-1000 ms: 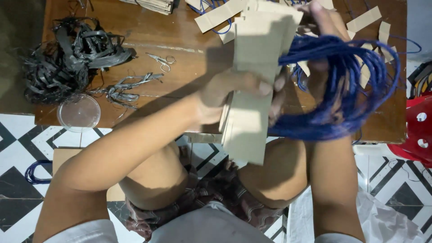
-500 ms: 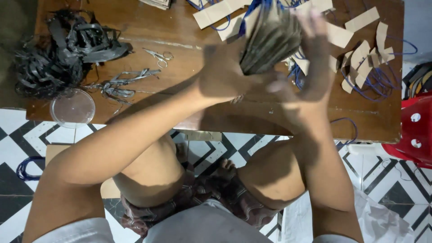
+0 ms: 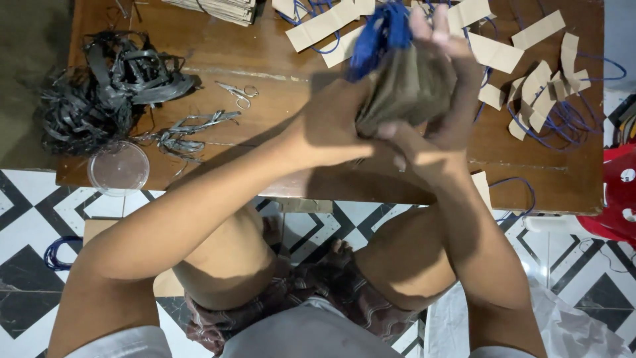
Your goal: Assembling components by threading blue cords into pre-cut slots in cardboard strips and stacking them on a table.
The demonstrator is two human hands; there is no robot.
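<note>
We see a matt brown paper bundle (image 3: 411, 86) with blue cord (image 3: 381, 33). The wooden bench (image 3: 265, 113) looks smooth, faintly glossy. On it lie matt brown paper strips (image 3: 493, 53), small metal scissors (image 3: 237, 94), shiny black plastic strapping (image 3: 106, 86) and a clear plastic lid (image 3: 119, 168).

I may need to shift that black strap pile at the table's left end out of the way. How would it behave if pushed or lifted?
The black strap pile is a loose tangle of thin, curling strips, so it is probably floppy and light. Pushed, it would likely drag and spread rather than slide as one. Lifted, stray strips near the small scissors could trail or drop off.
</note>
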